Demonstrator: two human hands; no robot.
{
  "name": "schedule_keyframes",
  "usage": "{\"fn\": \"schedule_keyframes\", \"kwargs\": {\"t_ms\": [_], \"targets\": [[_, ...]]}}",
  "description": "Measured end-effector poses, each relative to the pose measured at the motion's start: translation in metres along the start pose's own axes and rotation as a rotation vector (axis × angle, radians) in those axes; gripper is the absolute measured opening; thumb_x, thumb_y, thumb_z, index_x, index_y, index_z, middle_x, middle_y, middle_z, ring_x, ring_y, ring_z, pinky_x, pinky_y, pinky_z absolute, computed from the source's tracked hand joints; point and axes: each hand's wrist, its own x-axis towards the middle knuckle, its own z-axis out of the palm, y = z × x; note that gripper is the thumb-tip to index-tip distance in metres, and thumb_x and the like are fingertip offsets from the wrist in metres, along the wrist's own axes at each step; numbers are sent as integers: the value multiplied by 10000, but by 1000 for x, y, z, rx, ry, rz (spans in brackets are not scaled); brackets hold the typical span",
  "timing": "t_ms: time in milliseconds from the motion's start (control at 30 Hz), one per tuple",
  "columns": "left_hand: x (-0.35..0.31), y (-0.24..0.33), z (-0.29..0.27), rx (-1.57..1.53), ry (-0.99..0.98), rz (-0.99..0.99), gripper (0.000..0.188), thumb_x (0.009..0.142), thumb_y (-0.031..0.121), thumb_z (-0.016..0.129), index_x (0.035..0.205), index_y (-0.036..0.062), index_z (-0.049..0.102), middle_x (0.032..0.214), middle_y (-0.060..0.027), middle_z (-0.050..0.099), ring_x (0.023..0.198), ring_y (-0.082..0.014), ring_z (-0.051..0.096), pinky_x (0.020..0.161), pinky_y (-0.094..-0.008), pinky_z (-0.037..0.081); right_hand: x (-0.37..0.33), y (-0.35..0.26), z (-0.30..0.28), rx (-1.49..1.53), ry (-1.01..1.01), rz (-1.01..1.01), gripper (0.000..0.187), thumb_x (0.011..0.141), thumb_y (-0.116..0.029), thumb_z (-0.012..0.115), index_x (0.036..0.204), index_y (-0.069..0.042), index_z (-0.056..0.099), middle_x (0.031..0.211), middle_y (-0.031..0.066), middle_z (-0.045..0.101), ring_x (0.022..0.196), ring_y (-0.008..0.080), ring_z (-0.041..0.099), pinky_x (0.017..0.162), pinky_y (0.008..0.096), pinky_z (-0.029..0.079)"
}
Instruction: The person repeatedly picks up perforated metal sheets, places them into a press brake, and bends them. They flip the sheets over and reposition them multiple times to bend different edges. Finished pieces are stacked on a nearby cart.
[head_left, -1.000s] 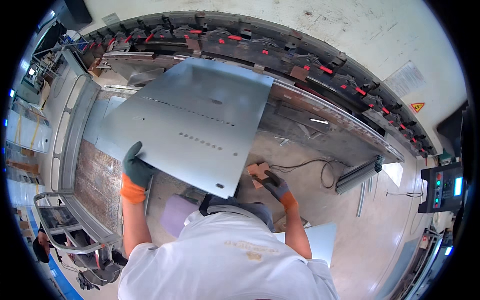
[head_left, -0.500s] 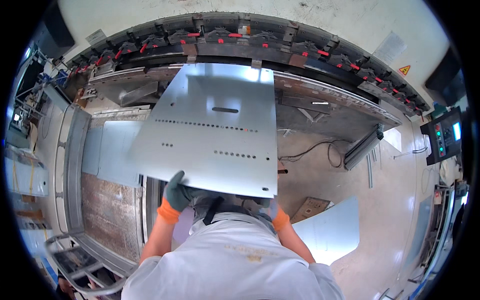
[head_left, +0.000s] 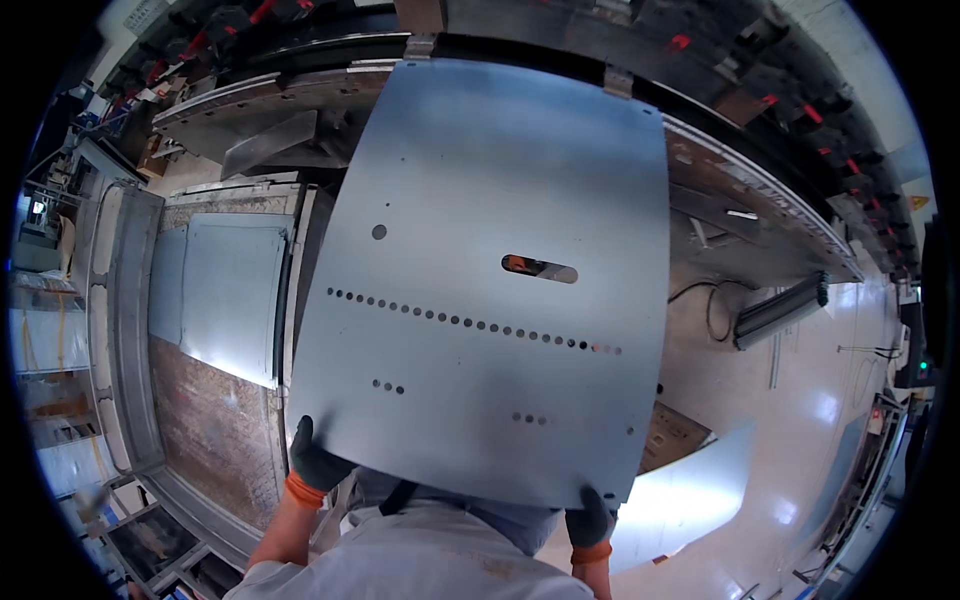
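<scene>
Right hand (head_left: 591,523) brought into clearer view; metal sheet (head_left: 470,215) ahead pinched by it and left hand (head_left: 317,462); positioning apparently underway, level support needed.

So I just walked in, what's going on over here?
A person in dark gloves with orange cuffs is holding a perforated sheet-metal panel by its near edge, left hand near one corner and right hand near the other. The panel's far edge is up at the press brake; whether it touches the tooling is hard to tell. More flat metal sheets lie on a rusty platform to the left.
</scene>
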Motion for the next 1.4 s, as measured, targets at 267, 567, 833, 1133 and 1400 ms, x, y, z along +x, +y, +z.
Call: {"fn": "schedule_keyframes", "kwargs": {"t_ms": [267,567,833,1133,1400], "targets": [[66,-3,-43,489,-90,-53,611,1003,421,500,1505,99,370,1479,-95,482,1375,-296,442,1125,-521,358,8,52,66,861,196,657,443,827,15,740,1251,15,609,1190,106,652,1067,218,624,934,370,504],[70,-15,-103,397,-90,121,529,978,317,564,1446,93,459,1410,-115,547,1321,-295,504,1122,-513,368,-18,118,100,953,274,451,419,846,-44,701,1250,-17,594,1186,104,650,1055,224,638,937,396,523],[31,47,-122,651,-480,670,391,976,163,535,1335,10,557,1335,-130,592,1239,-269,571,1049,-428,487,14,26,50,1094,380,-53,491,906,-114,623,1376,-48,496,1325,93,580,1230,253,547,1074,441,425],[-11,59,-18,591,-852,400,399,975,217,522,1302,-12,543,1241,-250,640,1132,-383,654,980,-525,539,50,-73,-9,1338,60,-183,329,974,-220,581,1216,2,600,1167,163,677,1085,338,664,980,518,524],[7,50,-32,630,-609,520,396,956,246,557,1260,-7,549,1163,-221,660,974,-407,703,863,-501,600,51,-63,9,1380,107,-108,398,957,-199,576,1312,-21,552,1285,173,615,1156,341,623,990,552,517]]}}
